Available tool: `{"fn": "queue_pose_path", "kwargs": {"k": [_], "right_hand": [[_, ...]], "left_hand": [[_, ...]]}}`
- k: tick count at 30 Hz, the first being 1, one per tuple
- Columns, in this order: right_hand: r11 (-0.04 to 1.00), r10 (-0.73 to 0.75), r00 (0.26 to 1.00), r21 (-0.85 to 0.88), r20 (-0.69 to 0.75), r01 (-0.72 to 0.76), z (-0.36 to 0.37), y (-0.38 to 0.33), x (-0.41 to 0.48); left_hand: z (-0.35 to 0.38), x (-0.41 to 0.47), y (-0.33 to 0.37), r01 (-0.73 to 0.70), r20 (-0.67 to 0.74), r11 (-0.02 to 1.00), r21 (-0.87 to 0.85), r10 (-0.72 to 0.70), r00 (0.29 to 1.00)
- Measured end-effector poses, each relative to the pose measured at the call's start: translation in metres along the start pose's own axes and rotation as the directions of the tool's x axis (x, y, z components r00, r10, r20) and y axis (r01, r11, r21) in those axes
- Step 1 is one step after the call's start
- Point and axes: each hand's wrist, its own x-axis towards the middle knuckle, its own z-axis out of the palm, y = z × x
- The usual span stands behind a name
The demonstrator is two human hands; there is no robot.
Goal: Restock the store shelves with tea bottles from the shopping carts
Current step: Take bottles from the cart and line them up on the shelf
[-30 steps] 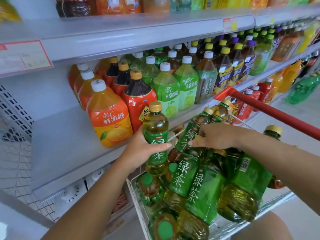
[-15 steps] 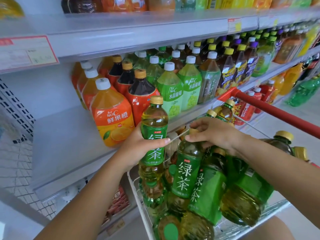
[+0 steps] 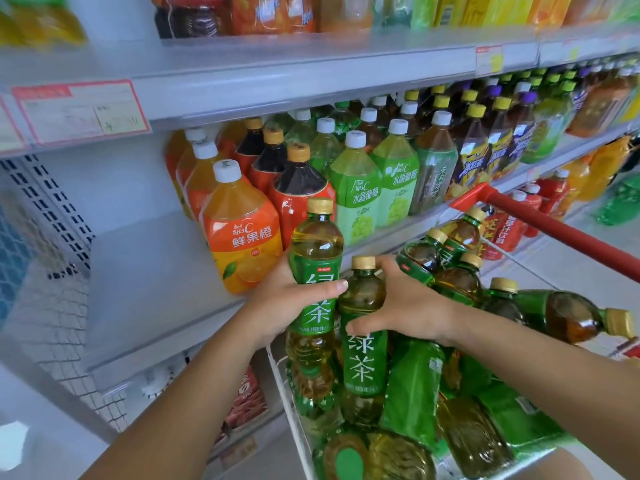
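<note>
My left hand [image 3: 287,306] is curled round one tea bottle [image 3: 317,244], held upright over the left edge of the cart [image 3: 280,372]. My right hand [image 3: 412,306] wraps a second bottle [image 3: 363,362] just beside it, up by the shoulder. Both look full, so I think they are heavy and slippery. The label in the middle seems the best place to hold. The bare left end of the shelf [image 3: 138,265] is near.
</note>
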Motion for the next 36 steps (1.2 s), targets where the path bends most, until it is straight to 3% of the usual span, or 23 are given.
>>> {"fn": "queue_pose_path", "kwargs": {"k": [5,10,14,18,21,27,31,36], "right_hand": [[0.991,-0.059,0.989,0.115,-0.132,0.074,-0.006,-0.013,-0.014],[0.856,-0.320,0.918,0.343,-0.232,0.385,-0.031,-0.068,-0.035],[0.670,-0.538,0.768,0.376,-0.348,0.640,-0.045,-0.126,-0.041],[0.503,-0.687,0.581,0.290,-0.436,0.814,-0.052,-0.186,-0.047],[0.376,-0.772,0.436,0.221,-0.463,0.900,-0.055,-0.230,-0.051],[0.219,-0.814,0.244,0.111,-0.528,0.969,-0.056,-0.300,-0.033],[0.235,-0.833,0.228,0.051,-0.503,0.971,-0.053,-0.328,-0.003],[0.300,-0.795,0.298,0.084,-0.528,0.950,-0.052,-0.361,0.036]], "left_hand": [[-0.013,-0.014,0.025,-0.060,-0.040,0.996,0.062,0.062,0.997],[-0.032,-0.037,0.068,-0.187,-0.073,0.966,0.179,0.203,0.977],[-0.058,-0.062,0.114,-0.281,-0.227,0.915,0.290,0.351,0.908],[-0.091,-0.090,0.163,-0.342,-0.397,0.849,0.402,0.498,0.771],[-0.125,-0.105,0.197,-0.375,-0.460,0.809,0.453,0.573,0.678],[-0.169,-0.119,0.236,-0.398,-0.508,0.783,0.478,0.616,0.602],[-0.179,-0.119,0.238,-0.435,-0.526,0.795,0.424,0.607,0.596],[-0.189,-0.120,0.236,-0.436,-0.534,0.817,0.378,0.577,0.618]]}}
